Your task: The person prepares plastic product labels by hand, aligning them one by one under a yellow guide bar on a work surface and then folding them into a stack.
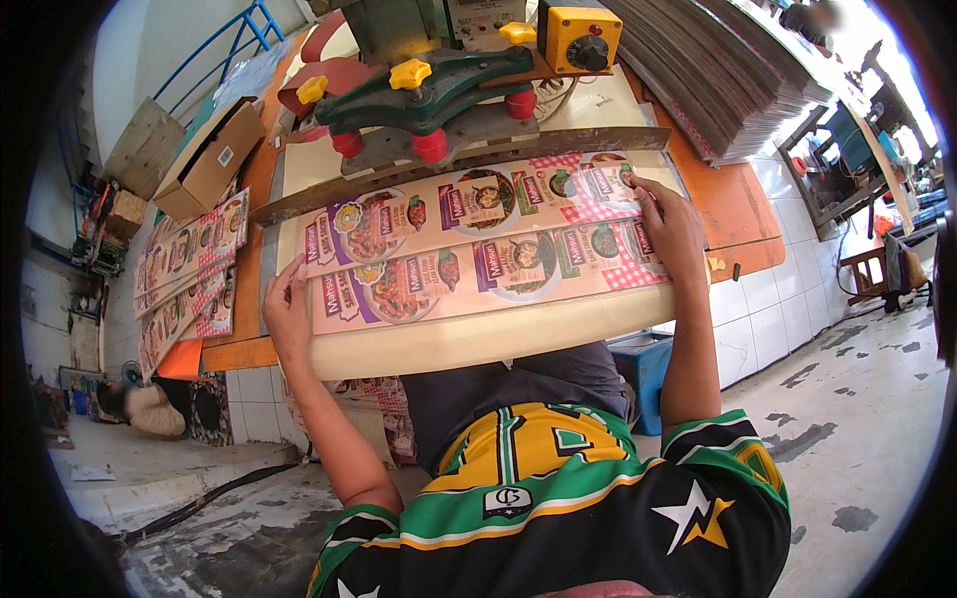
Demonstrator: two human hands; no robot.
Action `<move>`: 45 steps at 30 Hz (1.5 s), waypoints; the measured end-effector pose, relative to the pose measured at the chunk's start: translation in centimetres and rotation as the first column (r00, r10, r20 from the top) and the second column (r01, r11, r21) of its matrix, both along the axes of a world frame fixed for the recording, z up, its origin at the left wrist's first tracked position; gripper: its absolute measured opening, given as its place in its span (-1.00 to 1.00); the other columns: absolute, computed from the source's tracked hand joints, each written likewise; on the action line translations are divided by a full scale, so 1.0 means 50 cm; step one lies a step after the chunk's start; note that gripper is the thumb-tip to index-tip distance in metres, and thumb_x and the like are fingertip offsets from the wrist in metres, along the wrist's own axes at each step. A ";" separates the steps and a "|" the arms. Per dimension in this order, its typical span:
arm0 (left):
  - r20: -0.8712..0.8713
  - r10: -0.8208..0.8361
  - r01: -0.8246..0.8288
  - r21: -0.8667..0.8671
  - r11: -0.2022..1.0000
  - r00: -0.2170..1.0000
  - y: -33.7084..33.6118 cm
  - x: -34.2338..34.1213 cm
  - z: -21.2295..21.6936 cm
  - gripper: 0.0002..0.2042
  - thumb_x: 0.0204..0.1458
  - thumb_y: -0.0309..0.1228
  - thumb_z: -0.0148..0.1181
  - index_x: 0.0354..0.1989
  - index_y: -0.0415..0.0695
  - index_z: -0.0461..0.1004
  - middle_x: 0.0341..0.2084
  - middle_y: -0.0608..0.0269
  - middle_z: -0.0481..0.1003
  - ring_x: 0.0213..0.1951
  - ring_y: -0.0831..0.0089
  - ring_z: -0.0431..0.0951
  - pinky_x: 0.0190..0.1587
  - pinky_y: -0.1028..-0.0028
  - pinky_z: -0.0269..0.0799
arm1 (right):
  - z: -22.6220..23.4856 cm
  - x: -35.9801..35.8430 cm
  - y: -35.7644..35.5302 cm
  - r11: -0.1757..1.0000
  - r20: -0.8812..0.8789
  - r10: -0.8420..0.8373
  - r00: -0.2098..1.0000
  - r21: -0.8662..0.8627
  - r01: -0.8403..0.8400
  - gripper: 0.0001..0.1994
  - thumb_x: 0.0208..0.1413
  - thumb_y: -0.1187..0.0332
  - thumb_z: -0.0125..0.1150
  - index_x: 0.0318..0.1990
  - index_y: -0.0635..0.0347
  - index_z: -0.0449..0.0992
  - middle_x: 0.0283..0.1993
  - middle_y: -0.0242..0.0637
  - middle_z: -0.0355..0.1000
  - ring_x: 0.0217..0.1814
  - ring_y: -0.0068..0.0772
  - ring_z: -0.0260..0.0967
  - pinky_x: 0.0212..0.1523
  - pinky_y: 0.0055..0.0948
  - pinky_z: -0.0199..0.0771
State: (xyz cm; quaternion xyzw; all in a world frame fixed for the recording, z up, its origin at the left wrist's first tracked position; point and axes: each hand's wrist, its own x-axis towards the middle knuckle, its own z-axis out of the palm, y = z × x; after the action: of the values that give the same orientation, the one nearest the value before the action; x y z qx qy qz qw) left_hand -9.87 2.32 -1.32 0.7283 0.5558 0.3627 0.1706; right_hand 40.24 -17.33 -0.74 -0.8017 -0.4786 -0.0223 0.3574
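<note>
A long printed strip (429,211) with food pictures lies on the cream board in front of the machine, its far edge along a metal fence (459,169). Nearer to me, a second printed strip (461,281) of the same design lies alongside, partly under the first. My left hand (287,304) is closed at the left end of the far strip, thumb and fingertips pinching its near corner. At the other end, my right hand (666,221) grips the right edge, its fingertips resting on the printed face.
A dark green press head (429,92) with red feet and yellow knobs stands over the far side of the table. To its right are a yellow control box (580,42) and a tall stack of boards (713,75). Printed sheets (189,259) and an open carton (209,159) lie at left.
</note>
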 end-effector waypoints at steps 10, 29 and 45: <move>0.041 -0.005 0.005 0.006 1.000 0.999 0.006 -0.005 -0.013 -0.69 0.35 -0.23 0.16 0.13 -0.08 0.63 -0.24 0.10 0.55 -0.22 0.35 0.53 -0.10 0.40 0.44 | 0.002 -0.002 -0.001 1.000 0.001 0.003 1.000 0.000 -0.003 -0.73 0.31 0.21 0.16 0.06 -0.06 0.68 -0.13 -0.10 0.64 -0.13 -0.03 0.58 -0.08 -0.14 0.49; 0.004 0.000 0.000 0.011 1.000 1.000 0.004 -0.004 -0.008 -0.70 0.35 -0.25 0.15 0.15 -0.04 0.63 -0.28 0.12 0.54 -0.28 0.36 0.47 -0.13 0.40 0.42 | -0.002 -0.001 -0.001 1.000 0.010 -0.004 1.000 0.004 0.004 -0.73 0.32 0.18 0.17 0.05 -0.07 0.68 -0.13 -0.13 0.64 -0.14 -0.07 0.59 -0.09 -0.17 0.50; 0.002 0.006 -0.006 0.015 1.000 1.000 0.002 -0.002 -0.007 -0.70 0.35 -0.25 0.15 0.14 -0.04 0.64 -0.30 0.11 0.52 -0.29 0.35 0.47 -0.14 0.40 0.41 | 0.000 -0.001 0.000 1.000 0.000 -0.003 1.000 0.006 0.003 -0.73 0.32 0.18 0.15 0.05 -0.06 0.68 -0.14 -0.11 0.64 -0.13 -0.05 0.59 -0.08 -0.17 0.50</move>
State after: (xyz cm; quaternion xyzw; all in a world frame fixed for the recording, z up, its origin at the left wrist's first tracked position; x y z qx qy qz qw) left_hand -9.97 2.43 -1.65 0.7276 0.5552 0.3680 0.1643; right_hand 40.19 -17.34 -0.73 -0.8012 -0.4775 -0.0243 0.3598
